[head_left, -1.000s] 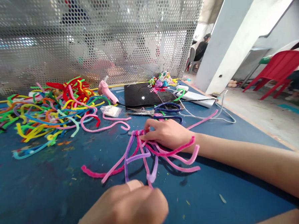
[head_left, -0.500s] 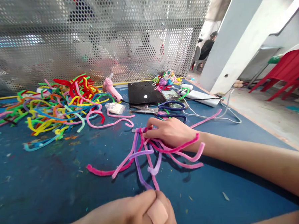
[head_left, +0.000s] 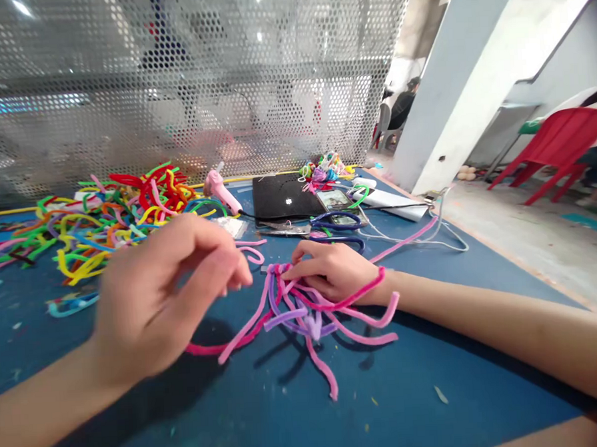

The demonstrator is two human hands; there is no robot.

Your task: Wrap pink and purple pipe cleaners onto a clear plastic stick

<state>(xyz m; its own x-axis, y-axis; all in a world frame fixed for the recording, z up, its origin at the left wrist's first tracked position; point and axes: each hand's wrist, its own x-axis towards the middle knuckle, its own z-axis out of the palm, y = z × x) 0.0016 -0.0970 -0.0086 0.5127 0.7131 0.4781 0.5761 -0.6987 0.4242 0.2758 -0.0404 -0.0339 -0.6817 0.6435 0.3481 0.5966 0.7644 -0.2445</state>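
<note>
Pink, magenta and purple pipe cleaners (head_left: 327, 377) are gathered along a short strip in the middle of the table, their free ends fanning out toward me. My right hand (head_left: 338, 268) rests on the table with thumb and fingers pinched on the gathered top, hiding part of it. To the left, my left hand (head_left: 157, 304) hovers above the table, fingers loosely curled and slightly apart from the thumb. Nothing shows in it, and it is apart from the strands. One purple strand curls under the others.
A pile of colourful pipe cleaners (head_left: 83, 258) lies at left, partly behind my left hand. Further back are a pink glue gun (head_left: 223, 193), a black flat box (head_left: 284, 201), scissors (head_left: 338, 223), a phone (head_left: 334, 199) and a white power strip (head_left: 395, 203). A perforated metal panel (head_left: 174, 136) closes the far edge.
My left hand has let go of the purple and pink strand ends near the front and risen to the left. The freed strands sprang back. My right hand stays on the gathered top.
</note>
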